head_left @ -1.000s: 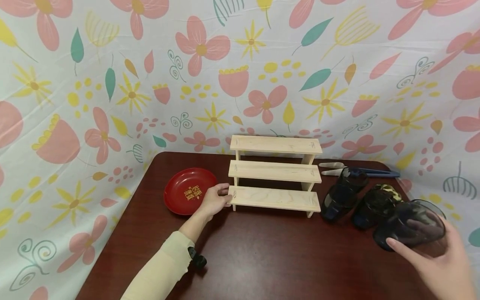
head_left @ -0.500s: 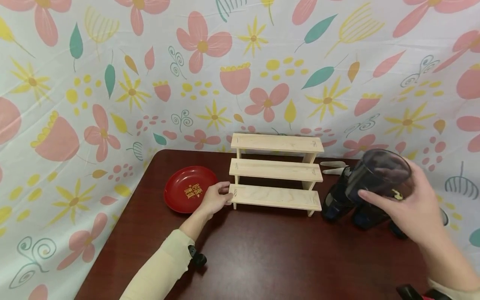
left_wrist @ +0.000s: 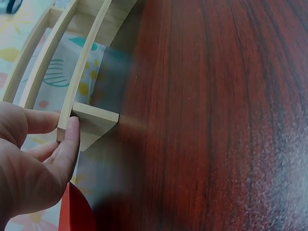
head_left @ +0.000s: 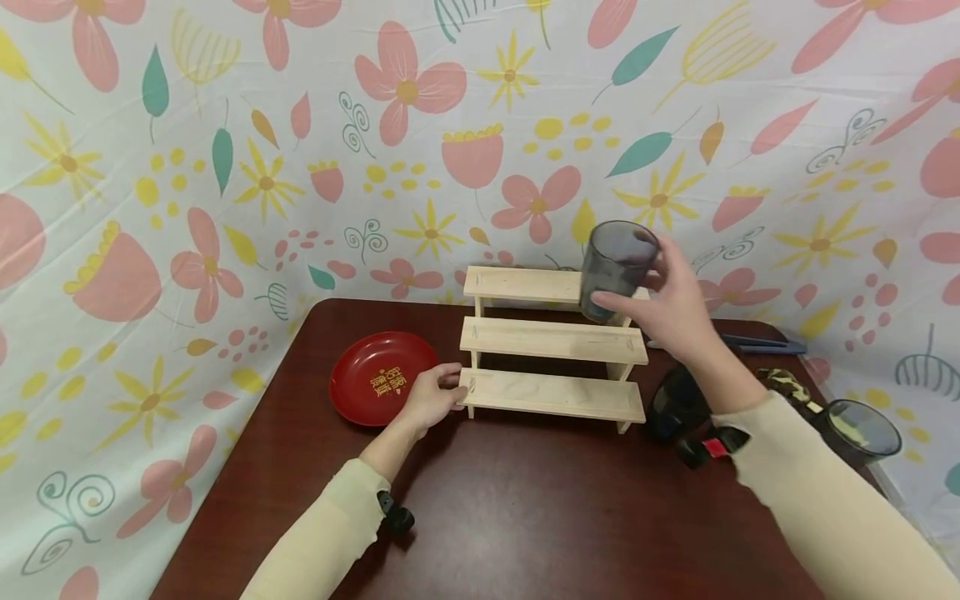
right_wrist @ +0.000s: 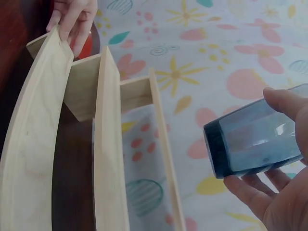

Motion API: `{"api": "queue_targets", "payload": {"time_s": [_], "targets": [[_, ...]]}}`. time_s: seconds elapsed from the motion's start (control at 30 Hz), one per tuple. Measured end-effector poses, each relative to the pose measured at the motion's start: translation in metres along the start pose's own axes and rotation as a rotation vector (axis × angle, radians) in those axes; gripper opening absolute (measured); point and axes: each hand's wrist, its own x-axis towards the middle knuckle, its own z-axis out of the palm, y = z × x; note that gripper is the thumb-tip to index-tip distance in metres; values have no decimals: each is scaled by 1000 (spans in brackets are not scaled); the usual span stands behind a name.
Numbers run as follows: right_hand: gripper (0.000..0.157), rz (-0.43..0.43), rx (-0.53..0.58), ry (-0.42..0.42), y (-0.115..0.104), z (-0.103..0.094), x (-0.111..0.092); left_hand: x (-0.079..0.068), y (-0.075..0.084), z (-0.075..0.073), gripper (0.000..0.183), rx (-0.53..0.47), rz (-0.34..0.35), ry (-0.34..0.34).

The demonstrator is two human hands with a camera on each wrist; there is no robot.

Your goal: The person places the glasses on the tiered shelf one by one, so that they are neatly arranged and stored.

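Note:
A three-step wooden rack [head_left: 551, 337] stands at the back of the table. My left hand [head_left: 429, 400] pinches the left end of its lowest board; in the left wrist view thumb and fingers lie on either side of that board [left_wrist: 86, 62]. My right hand [head_left: 671, 308] grips a see-through bluish-grey cup [head_left: 617, 262], held in front of the right part of the top board. The right wrist view shows the cup [right_wrist: 255, 137] with its dark base facing the rack and apart from it. The cup looks empty.
A red plate [head_left: 382, 379] with gold characters lies left of the rack. At the right, partly behind my right arm, are a dark cup [head_left: 675, 404], another cup [head_left: 858, 429], a camouflage-patterned item [head_left: 783, 385] and blue-handled tongs [head_left: 765, 343]. A flowered cloth [head_left: 405, 167] hangs behind.
My right hand has carried the cup from the table's right side leftward and up to the rack's top board, tipping it more upright. My left hand has stayed on the lowest board.

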Motion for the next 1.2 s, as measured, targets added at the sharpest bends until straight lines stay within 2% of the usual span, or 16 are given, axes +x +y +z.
{"api": "queue_targets", "payload": {"time_s": [0.3,0.53,0.8,1.07,1.2], "targets": [[95,10,99,-61,14,58,48,1,-2,-2,49,1,-3,5],[96,54,109,-56,21,89,71,1,-4,-1,50,-18,-5,-7],[93,75,129,-20,23,106,82,1,-4,2,50,-11,-1,-16],[92,27,129,-11,22,117,90,3,-2,-1,51,-11,-7,-10],[97,62,143,-34,20,118,90,3,-1,-2,51,-4,-14,-9]]}}
